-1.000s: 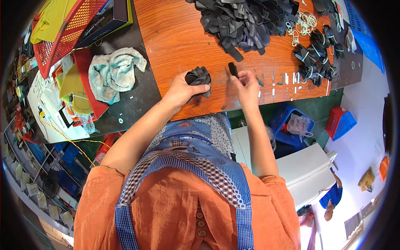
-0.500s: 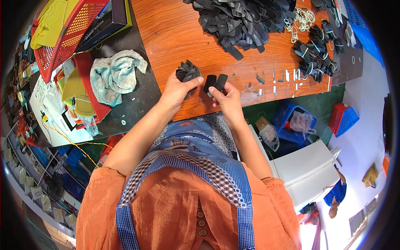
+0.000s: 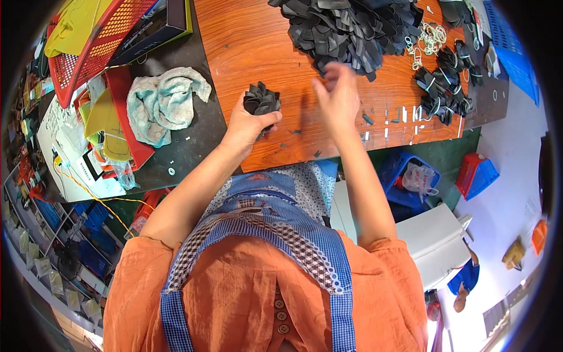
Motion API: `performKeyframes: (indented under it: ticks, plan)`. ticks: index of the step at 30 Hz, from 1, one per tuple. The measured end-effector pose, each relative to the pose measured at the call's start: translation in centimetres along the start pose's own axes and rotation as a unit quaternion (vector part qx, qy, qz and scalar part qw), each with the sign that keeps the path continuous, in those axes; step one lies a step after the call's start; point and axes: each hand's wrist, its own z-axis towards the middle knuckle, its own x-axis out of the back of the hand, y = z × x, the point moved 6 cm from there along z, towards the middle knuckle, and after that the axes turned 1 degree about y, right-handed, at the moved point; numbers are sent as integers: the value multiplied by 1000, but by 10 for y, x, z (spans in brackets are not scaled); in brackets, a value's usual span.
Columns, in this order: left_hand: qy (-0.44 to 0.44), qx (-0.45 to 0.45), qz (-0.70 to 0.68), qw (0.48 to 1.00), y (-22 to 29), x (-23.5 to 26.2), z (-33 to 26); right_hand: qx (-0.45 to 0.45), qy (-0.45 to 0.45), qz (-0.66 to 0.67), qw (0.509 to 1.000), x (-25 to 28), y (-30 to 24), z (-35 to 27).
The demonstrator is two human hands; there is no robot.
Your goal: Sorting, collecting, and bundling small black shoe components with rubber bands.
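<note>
My left hand point(image 3: 251, 122) is wrapped round a bunch of black strips point(image 3: 262, 100), whose ends fan out above my thumb. The strips are flat with rounded ends. My right hand point(image 3: 340, 97) reaches over the table at the near edge of a big heap of loose black strips point(image 3: 346, 35). Its fingers are smeared by motion, so whether it holds anything is hidden.
The wooden table point(image 3: 234, 41) carries pale rubber bands point(image 3: 431, 38) and banded black bundles point(image 3: 437, 88) at the right. A pale cloth point(image 3: 164, 105) lies left, beside a red basket point(image 3: 97, 47). Blue bins point(image 3: 404, 170) stand below the table edge. Another person point(image 3: 466, 281) is at lower right.
My right hand has left the spot beside my left hand and moved up and right to the heap. The two strips it held no longer show there. My left hand keeps its bunch.
</note>
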Motion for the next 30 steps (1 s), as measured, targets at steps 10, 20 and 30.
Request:
performKeyframes:
  ticks: [10,20,30]
  plan:
    - [-56,0,132,990,-2,4,-13,-98,127,253,954,5,41,-26]
    - [-100,-174,353,914,21,-23,-12,66,-13,-94,993,19,42,-17]
    - [-32,-421,455,784,53,-75,-14,-53,-139,88,985,13,31,-16]
